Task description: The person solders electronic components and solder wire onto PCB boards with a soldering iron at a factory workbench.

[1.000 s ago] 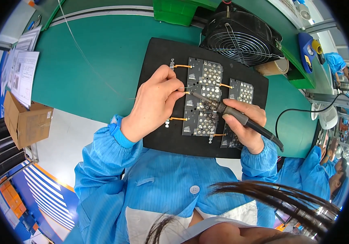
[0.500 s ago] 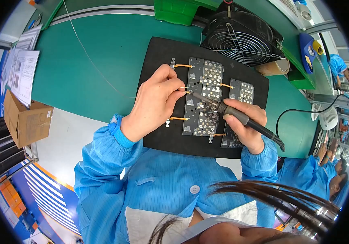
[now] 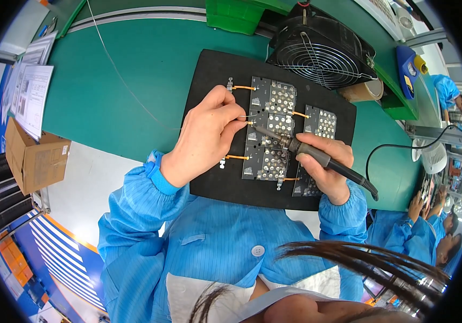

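Note:
My left hand (image 3: 204, 137) pinches a thin solder wire (image 3: 113, 67) between thumb and forefinger. Its short free end pokes out over the left edge of a black circuit board (image 3: 260, 97) with rows of round metallic spots. Wrapped by the fingers of my right hand (image 3: 328, 175) is a soldering iron (image 3: 352, 175), slanting left. Its tip points at the board's edge, close to an orange cable end by my left fingertips; contact there is too small to tell. Other short orange cables (image 3: 243, 88) with metal connectors stick out from the boards. A second board strip (image 3: 319, 124) lies partly beneath my right hand.
The boards lie on a black mat (image 3: 214, 67) on a green table (image 3: 139, 54). Behind stand a black fan (image 3: 317, 56), a green bin (image 3: 233, 16) and a brown roll (image 3: 361, 90). The iron's cord (image 3: 392, 146) curves right. A cardboard box (image 3: 45, 161) stands left; co-workers sit right.
The iron's tip has shifted very slightly toward me, away from the orange cable end. My left hand stays nearly still with the wire. At the right, a co-worker's hands have moved.

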A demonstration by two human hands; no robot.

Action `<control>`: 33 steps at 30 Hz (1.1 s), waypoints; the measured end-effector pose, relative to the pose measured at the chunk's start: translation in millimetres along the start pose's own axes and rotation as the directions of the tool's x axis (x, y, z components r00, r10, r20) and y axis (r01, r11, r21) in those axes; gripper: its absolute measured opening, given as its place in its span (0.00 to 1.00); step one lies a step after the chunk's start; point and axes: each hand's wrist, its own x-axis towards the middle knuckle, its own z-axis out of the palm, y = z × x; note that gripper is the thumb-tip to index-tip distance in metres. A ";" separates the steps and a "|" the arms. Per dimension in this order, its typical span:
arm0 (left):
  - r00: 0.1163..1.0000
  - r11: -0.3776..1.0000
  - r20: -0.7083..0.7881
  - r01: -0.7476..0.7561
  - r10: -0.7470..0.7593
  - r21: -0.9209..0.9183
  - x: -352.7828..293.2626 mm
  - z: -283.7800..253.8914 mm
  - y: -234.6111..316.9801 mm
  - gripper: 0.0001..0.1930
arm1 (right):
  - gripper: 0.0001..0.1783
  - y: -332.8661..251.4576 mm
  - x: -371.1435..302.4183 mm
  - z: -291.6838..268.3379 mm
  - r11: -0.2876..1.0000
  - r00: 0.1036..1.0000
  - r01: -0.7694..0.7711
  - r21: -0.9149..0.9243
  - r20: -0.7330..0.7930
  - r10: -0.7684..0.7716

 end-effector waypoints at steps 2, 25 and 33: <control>1.000 1.000 0.001 0.000 0.000 -0.003 0.3 0.3 0.4 0.06 | 0.19 -0.3 -0.3 -1.8 1.000 1.000 0.006 -0.005 0.002 -0.006; 0.991 0.990 -0.053 0.124 -0.120 0.074 -36.7 -36.8 24.0 0.06 | 0.18 66.3 -19.4 -96.5 0.925 0.767 -0.249 -0.288 -0.642 0.006; 0.999 0.997 0.036 0.000 -0.003 0.072 -51.4 -31.1 34.6 0.07 | 0.20 14.6 -48.9 -52.7 0.975 0.857 -0.171 -0.142 -0.511 0.076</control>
